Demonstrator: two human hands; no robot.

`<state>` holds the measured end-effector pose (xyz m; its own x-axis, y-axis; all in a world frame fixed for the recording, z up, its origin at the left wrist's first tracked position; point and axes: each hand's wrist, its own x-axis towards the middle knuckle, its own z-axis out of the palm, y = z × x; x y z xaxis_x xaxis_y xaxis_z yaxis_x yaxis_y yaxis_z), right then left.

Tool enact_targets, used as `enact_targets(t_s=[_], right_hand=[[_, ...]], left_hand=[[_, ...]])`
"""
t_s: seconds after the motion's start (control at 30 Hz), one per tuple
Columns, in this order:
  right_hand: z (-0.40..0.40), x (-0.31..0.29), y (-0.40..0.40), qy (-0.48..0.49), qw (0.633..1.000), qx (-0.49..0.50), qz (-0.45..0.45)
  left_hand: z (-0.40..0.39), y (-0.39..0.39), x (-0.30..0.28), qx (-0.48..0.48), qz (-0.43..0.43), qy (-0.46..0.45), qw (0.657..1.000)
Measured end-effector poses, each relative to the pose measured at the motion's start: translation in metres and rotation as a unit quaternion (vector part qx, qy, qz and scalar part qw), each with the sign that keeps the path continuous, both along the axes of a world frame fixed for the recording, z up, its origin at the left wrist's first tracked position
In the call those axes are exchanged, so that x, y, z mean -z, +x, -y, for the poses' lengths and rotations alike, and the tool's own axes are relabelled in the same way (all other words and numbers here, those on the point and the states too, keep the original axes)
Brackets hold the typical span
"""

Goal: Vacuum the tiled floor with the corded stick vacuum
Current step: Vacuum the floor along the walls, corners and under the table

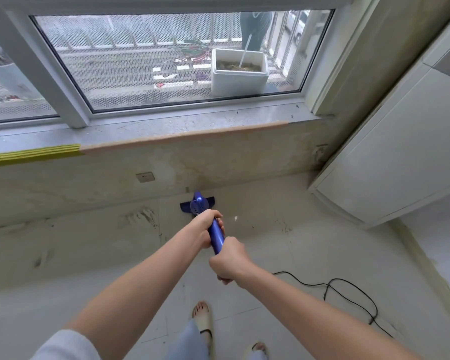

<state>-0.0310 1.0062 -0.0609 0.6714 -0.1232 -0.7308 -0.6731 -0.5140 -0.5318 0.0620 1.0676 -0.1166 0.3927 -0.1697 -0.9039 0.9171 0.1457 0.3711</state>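
A blue stick vacuum (217, 236) points away from me toward the wall under the window. Its floor head (186, 207) lies on the pale tiled floor (309, 242) close to the wall. My left hand (205, 227) grips the blue body higher up the stick. My right hand (227, 261) grips the handle end nearer to me. The black power cord (348, 284) trails from behind my right hand and loops over the floor to the right.
A white cabinet or appliance (400, 157) stands at the right. A wall socket (145, 176) sits low on the wall below the stone window sill (182, 126). My sandalled feet (204, 318) are at the bottom. Dirty smears (140, 216) mark the floor near the wall.
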Motion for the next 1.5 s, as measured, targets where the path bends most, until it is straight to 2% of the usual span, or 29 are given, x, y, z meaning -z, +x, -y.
enact_targets(t_s=[0.13, 0.4, 0.57, 0.8, 1.07, 1.5], right_hand=[[-0.009, 0.017, 0.017, 0.014, 1.000, 0.012, -0.016], [-0.011, 0.020, 0.059, 0.051, 0.989, 0.106, -0.092], [-0.030, 0.028, 0.034, 0.088, 0.980, 0.163, -0.076], [-0.023, 0.014, 0.004, 0.105, 0.980, 0.141, -0.089], [-0.027, 0.034, 0.038, 0.048, 0.988, 0.130, -0.064], [-0.013, 0.025, 0.067, 0.086, 0.988, 0.116, -0.061]], left_hand=[[-0.005, 0.018, 0.007, 0.012, 0.006, 0.013, 1.000], [-0.010, 0.046, 0.007, 0.028, 0.032, 0.011, 0.999], [-0.020, 0.031, 0.012, 0.080, 0.020, 0.024, 0.996], [-0.024, 0.005, 0.009, 0.090, -0.028, -0.011, 0.995], [-0.021, 0.033, 0.008, 0.074, -0.001, 0.006, 0.997], [-0.011, 0.059, 0.009, 0.052, 0.018, 0.000, 0.998]])
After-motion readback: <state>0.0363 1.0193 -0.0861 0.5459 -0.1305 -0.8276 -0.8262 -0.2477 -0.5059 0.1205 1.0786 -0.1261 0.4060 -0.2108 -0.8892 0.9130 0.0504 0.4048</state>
